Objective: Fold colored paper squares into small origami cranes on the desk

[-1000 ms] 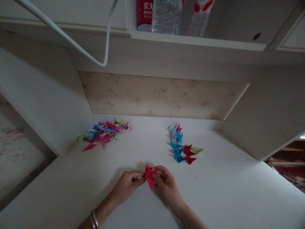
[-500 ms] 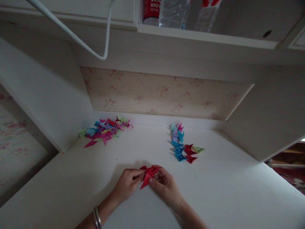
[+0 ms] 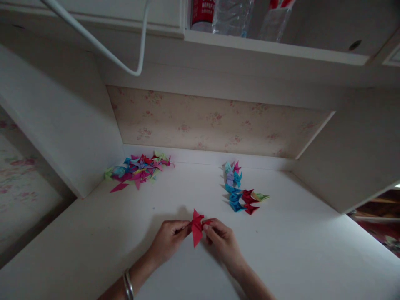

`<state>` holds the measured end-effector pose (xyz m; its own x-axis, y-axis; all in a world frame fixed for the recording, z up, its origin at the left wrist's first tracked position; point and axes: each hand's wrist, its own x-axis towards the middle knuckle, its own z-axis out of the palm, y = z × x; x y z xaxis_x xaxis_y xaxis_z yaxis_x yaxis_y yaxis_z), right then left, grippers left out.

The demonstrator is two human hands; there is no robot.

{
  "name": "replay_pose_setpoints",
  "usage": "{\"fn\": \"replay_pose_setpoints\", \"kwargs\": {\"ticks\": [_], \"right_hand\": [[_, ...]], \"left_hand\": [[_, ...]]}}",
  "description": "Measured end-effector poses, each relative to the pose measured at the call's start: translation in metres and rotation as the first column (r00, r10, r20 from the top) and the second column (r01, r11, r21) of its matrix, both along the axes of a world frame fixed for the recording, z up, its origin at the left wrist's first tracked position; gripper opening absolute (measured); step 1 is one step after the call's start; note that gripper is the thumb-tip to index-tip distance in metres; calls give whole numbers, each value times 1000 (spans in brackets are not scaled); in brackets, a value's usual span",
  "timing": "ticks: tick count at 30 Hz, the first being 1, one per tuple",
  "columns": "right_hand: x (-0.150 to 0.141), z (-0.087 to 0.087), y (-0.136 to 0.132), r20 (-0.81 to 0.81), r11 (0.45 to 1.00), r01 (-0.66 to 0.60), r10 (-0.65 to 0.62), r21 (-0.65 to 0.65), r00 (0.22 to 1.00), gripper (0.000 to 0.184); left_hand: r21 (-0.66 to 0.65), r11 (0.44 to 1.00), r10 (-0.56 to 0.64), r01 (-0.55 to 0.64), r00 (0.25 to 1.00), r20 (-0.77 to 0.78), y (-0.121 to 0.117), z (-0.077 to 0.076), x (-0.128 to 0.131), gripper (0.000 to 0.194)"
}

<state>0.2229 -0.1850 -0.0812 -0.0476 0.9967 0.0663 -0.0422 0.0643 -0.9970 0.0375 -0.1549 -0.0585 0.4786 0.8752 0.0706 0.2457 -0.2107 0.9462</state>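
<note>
A red folded paper piece (image 3: 196, 228) with pointed tips is pinched between both my hands just above the white desk (image 3: 281, 258). My left hand (image 3: 168, 241), with bangles on the wrist, grips its left side with closed fingers. My right hand (image 3: 222, 241) grips its right side, fingers also closed. A short row of folded paper pieces (image 3: 239, 188) in blue, pink, red and green lies behind my right hand. A heap of mixed coloured paper pieces (image 3: 139, 168) sits at the back left.
The desk is a recess with white side panels left and right and a floral back panel (image 3: 212, 123). A shelf above holds plastic bottles (image 3: 231, 16). A white cable (image 3: 103, 50) loops down at the upper left.
The red piece has turned between my fingers, from lying slanted with its tip to the lower left to standing more upright. Both hands have stayed in place.
</note>
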Motion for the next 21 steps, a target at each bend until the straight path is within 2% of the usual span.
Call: {"fn": "replay_pose_setpoints", "kwargs": {"ticks": [4,6,9,11,14,16,18,21], "right_hand": [[4,3,-4,147,995,71,-80,64,986,27],[9,12,-8,180,992,92,-106,85,978,26],[27,40,-8,184,990,109,-124,89,975,28],[51,65,3,251,984,126,-154,124,956,29],[103,94,38,386,973,185,-226,141,895,34],[147,101,71,480,934,339,-350,114,805,37],[192,97,106,594,894,433,-411,115,692,37],[246,82,154,694,909,414,-325,43,642,31]], "left_hand": [[-14,1000,-1,0,996,-88,1,-5,2,38],[-24,1000,-5,2,989,-148,2,-10,4,33],[-25,999,13,-19,974,-224,3,-14,5,36],[-2,1000,28,-30,969,-246,3,-16,6,41],[32,999,14,-6,966,-257,5,-18,7,42],[33,999,10,-2,966,-259,7,-19,7,43],[30,999,29,-22,965,-259,9,-20,8,43],[45,997,68,-58,960,-272,11,-20,10,42]]}}
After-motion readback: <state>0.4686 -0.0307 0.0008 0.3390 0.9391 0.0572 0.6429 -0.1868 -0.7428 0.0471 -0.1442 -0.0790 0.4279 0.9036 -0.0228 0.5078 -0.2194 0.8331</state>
